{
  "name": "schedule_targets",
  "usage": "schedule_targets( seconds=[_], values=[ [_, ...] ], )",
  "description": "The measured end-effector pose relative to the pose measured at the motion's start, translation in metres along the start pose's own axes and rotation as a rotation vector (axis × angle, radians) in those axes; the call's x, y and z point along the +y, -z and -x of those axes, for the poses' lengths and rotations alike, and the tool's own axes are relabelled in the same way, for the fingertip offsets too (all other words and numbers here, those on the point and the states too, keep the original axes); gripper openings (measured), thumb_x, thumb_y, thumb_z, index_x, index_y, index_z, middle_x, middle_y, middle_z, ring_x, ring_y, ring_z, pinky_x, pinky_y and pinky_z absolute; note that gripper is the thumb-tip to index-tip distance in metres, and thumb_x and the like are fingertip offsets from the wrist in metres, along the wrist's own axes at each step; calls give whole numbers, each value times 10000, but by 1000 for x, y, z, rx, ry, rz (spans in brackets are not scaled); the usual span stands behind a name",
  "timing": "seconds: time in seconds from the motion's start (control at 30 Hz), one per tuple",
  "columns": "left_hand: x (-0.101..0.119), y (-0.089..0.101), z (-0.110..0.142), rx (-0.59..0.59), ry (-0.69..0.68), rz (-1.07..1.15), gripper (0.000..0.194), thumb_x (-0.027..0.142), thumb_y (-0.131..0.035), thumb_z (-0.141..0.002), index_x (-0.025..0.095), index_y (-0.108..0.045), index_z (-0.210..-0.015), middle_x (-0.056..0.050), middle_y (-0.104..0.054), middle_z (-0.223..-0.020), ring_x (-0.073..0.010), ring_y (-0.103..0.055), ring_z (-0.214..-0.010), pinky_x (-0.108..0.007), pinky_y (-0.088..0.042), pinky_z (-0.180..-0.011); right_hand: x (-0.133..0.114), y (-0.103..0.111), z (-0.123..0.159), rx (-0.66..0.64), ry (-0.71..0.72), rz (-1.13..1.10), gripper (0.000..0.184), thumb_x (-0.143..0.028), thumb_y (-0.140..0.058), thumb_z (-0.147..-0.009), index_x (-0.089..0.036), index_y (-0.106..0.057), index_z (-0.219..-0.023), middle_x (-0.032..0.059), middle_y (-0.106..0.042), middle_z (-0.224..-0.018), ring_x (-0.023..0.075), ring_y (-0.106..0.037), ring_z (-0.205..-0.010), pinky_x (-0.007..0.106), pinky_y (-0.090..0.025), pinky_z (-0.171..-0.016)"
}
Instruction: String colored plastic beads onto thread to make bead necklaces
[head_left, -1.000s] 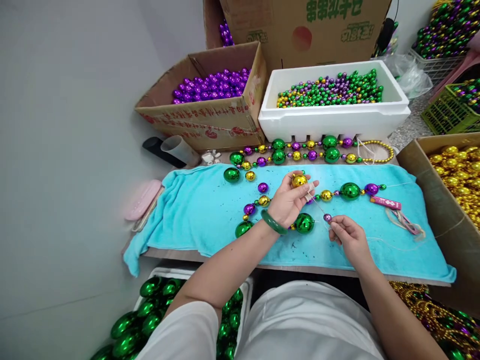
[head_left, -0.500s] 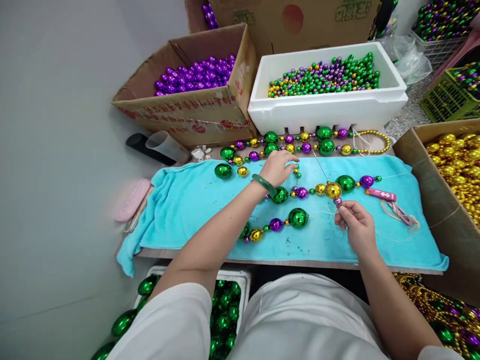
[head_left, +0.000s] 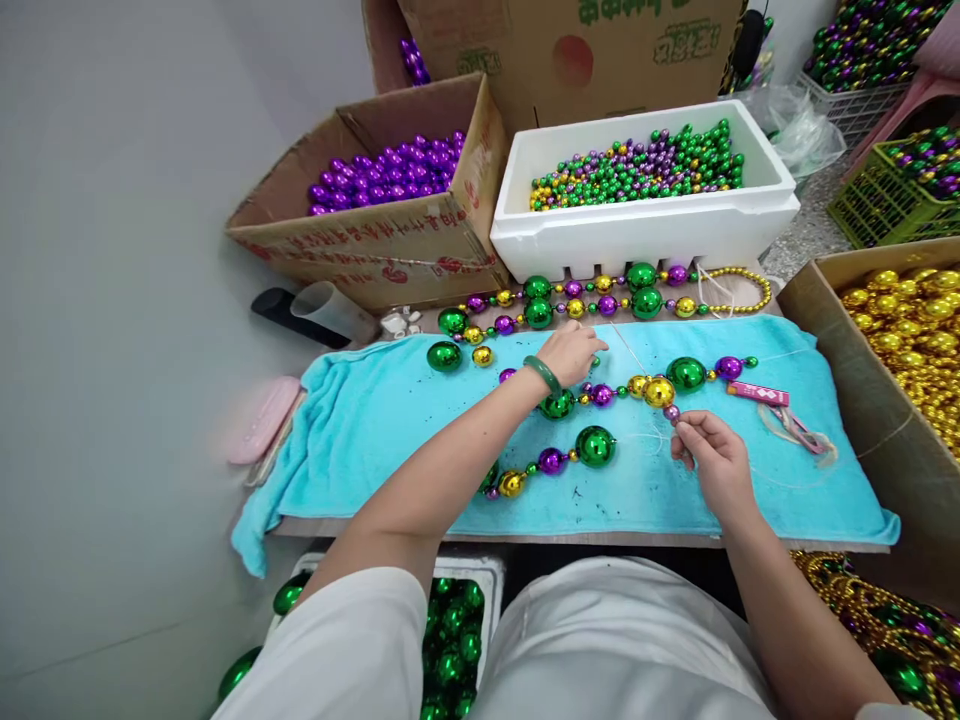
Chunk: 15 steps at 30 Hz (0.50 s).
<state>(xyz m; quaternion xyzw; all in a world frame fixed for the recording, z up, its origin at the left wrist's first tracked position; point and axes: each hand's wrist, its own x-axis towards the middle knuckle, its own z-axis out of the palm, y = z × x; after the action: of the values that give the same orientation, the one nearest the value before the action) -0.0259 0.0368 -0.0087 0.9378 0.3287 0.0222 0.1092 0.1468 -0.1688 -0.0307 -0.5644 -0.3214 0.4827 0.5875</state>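
Observation:
My left hand (head_left: 571, 352), with a green bangle (head_left: 543, 376) at the wrist, reaches palm down over the blue towel. One finger stretches out beside a small green bead (head_left: 596, 362); the other fingertips are partly hidden. My right hand (head_left: 714, 452) pinches a small purple bead (head_left: 671, 412) just below a large gold bead (head_left: 659, 391). A thin pale strand (head_left: 626, 346) runs up and left from that gold bead. Behind it lies a strung row with a large green bead (head_left: 685, 374). A second bead string (head_left: 553, 461) lies nearer me, partly behind my left arm.
A finished-looking bead necklace (head_left: 645, 303) lies along the towel's (head_left: 360, 430) far side. Beyond stand a carton of purple beads (head_left: 375, 240) and a white foam box (head_left: 645, 235). Gold beads fill a carton (head_left: 900, 460) at right. A pink cutter (head_left: 759, 393) rests on the towel.
My left hand has moved slightly right and down, covering more of the small beads by its fingertips. My right hand keeps its pinch; the view has tilted slightly.

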Motion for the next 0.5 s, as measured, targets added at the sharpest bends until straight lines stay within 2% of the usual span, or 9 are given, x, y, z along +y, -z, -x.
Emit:
schedule_targets(
  seconds=[0.13, 0.23, 0.3, 0.37, 0.43, 0.5],
  values=[
    [3, -5, 1, -137, -61, -146, 296, 157, -509, -808, 195, -709, -1023, -103, -664, -984, -266, -471, -966, -378, -364, -789, 1, -1, -1, 6, 2, 2, 186, -351, -627, -800, -168, -597, -822, -17, -560, -563, 88, -485, -504, 202, -326, -438],
    [6, -11, -5, -140, -43, -160, 278, 90, -495, -796, 151, -719, -949, -142, -665, -958, -286, -482, -1009, -392, -374, -789, 1, -1, 0, -4, 7, 20, 184, -351, -620, -804, -169, -598, -818, -16, -557, -563, 92, -484, -510, 209, -328, -444],
    [7, -10, -9, -111, -10, -67, 246, 69, -527, -768, 132, -720, -908, -154, -669, -952, -287, -497, -1013, -396, -382, -815, 1, -1, 0, -1, 13, 31, 182, -349, -617, -805, -169, -596, -815, -18, -554, -559, 93, -479, -507, 215, -329, -448],
    [6, -4, -10, -29, 61, 183, 215, 85, -566, -756, 140, -716, -899, -133, -678, -957, -260, -525, -988, -382, -397, -840, 1, 0, 1, 8, 21, 38, 179, -347, -616, -803, -169, -596, -813, -19, -552, -557, 94, -475, -505, 220, -331, -452],
    [7, 6, -7, 64, 162, 602, 206, 141, -572, -783, 161, -704, -940, -99, -683, -976, -210, -558, -926, -344, -428, -810, -1, 1, 2, 17, 23, 42, 181, -349, -616, -798, -168, -596, -808, -21, -548, -552, 93, -469, -499, 222, -332, -451],
    [9, 19, 2, 108, 245, 1073, 226, 208, -557, -824, 173, -684, -1008, -81, -679, -988, -164, -579, -869, -295, -448, -742, -2, 0, 4, 18, 9, 43, 188, -354, -618, -790, -167, -597, -794, -23, -538, -537, 91, -458, -489, 222, -332, -447]
  ],
)
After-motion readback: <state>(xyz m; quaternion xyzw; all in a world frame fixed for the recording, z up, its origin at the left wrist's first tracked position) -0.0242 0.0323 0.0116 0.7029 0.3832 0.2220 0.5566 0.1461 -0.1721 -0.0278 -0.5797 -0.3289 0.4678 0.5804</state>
